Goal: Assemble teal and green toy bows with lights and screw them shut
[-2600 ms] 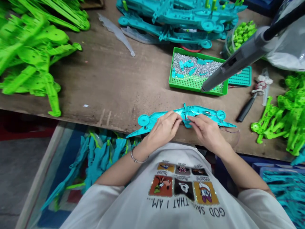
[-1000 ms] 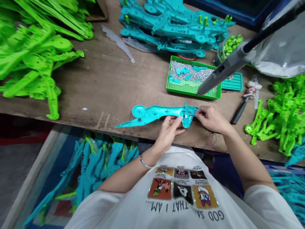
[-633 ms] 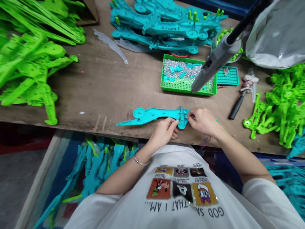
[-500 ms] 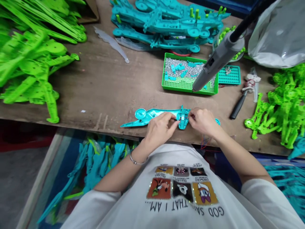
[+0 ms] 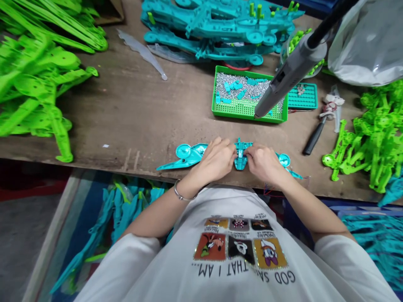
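A long turquoise plastic shell part [image 5: 185, 161] lies lengthwise near the front edge of the table, its hollow inner side facing up. My left hand [image 5: 218, 157] rests over it left of the middle, with fingers curled and their tips pressed at its central crosspiece. From the other side, my right hand [image 5: 264, 161] is closed with its fingertips at the same crosspiece. Any small piece pinched there is hidden by the fingers. The part's round lobe and thin tip stick out beyond each hand.
Behind the part stands a green tray [image 5: 250, 117] of screws and small turquoise pieces. A grey electric screwdriver [image 5: 280, 79] hangs over it. Lime green parts [image 5: 40, 88] are piled left, more [image 5: 374, 147] right. Turquoise shells [image 5: 214, 29] are stacked behind. A black-handled tool [image 5: 315, 138] lies right.
My left hand has shifted slightly right and up, its fingers now curled more tightly against the crosspiece. My right hand has moved a little down and left. The view has shifted slightly.
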### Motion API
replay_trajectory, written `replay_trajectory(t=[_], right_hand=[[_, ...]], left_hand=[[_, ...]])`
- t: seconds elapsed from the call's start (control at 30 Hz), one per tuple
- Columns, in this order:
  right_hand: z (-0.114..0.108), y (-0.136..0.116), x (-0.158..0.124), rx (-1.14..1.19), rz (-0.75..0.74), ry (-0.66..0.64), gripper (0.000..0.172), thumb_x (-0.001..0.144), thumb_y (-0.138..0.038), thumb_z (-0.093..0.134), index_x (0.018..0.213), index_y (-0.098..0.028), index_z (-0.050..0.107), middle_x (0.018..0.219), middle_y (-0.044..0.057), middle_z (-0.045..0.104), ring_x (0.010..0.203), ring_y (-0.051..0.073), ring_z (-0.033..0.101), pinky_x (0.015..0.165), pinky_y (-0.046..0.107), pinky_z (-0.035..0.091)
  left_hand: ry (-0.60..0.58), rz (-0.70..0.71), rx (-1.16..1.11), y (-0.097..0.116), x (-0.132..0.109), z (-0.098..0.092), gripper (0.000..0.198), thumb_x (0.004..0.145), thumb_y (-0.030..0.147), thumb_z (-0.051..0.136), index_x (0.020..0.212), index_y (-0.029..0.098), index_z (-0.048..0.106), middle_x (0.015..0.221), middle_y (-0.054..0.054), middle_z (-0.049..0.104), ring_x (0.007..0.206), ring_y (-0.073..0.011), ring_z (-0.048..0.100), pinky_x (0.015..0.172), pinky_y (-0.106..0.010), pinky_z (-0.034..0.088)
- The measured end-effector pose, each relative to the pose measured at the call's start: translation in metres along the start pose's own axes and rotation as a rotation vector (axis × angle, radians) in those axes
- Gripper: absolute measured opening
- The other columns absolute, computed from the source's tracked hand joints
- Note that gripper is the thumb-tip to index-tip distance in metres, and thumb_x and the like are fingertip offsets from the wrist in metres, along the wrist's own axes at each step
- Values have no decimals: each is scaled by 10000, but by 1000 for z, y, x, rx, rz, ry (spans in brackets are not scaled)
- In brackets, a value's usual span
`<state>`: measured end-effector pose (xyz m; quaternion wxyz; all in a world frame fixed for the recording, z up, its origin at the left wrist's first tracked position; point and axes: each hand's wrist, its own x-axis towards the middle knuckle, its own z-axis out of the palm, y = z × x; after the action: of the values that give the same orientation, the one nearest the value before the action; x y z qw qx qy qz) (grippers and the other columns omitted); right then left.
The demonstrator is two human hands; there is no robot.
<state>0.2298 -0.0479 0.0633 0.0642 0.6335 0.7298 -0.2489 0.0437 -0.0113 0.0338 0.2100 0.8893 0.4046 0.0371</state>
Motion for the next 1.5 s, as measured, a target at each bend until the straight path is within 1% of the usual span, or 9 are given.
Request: replay_trajectory(t=[0.17,0.47,0.63,0.9,1.03,1.17,1.27,1.43,1.5], right_hand=[[2,5,-4,109,-27,75,322,950,-118,449,1196,-162,653,1137,146,735,982,275,683,839,360,433],[21,-6,2,121,-36,282,236,965,-138,465,1028,-184,687,958,109,761,861,254,684,775,347,428],[26,5,-1,361,-67,348,266,870,-136,564,1122,-198,621,1019,77,751,839,212,690,807,327,491],[25,6,2,311,-101,291,321,818,-76,508,1098,-189,615,925,72,737,854,225,684,821,338,501],[24,2,2,473,18,258,309,856,-122,538,1147,-215,586,914,33,767,852,204,737,823,327,523],[25,3,0,628,87,284,319,843,-206,641,1148,-228,549,1057,49,773,853,191,749,827,336,551],[24,6,-1,545,25,324,316,820,-199,642,1125,-212,561,1160,90,717,849,189,718,848,361,543],[11,10,2,402,-34,297,291,822,-179,587,1113,-188,606,1058,94,692,880,220,660,836,365,508],[5,11,6,353,-43,319,303,831,-193,575,1130,-177,622,1090,111,690,955,247,651,896,390,497]], left_hand=[[73,39,-195,-12,-6,7,153,1058,198,458,1007,162,599,974,-84,656,903,-237,629,811,-373,498],[194,108,-317,-24,-16,15,163,1081,197,381,1005,189,525,986,-86,601,898,-230,597,799,-371,508],[225,125,-429,-30,-19,18,137,1083,197,390,1045,194,522,1055,-92,616,998,-227,617,882,-380,519],[221,170,-397,-31,-24,13,154,1089,242,423,1062,188,565,1114,-104,649,1028,-212,646,897,-366,533],[281,150,-185,-33,-30,13,158,1071,290,477,1047,206,610,1195,-119,672,1159,-268,617,1001,-460,496],[288,95,-247,-39,-34,18,166,1073,257,435,1066,203,591,1221,-124,675,1188,-264,613,1015,-463,498],[298,42,-330,-42,-34,19,173,1078,229,383,1077,193,552,1214,-135,659,1155,-243,633,1001,-429,520],[301,22,-385,-43,-35,13,141,1068,217,389,1035,201,525,1230,-142,640,1172,-234,643,1007,-413,531],[304,23,-390,-43,-35,11,141,1069,218,391,1024,200,524,1227,-144,641,1193,-236,638,1015,-418,532]])
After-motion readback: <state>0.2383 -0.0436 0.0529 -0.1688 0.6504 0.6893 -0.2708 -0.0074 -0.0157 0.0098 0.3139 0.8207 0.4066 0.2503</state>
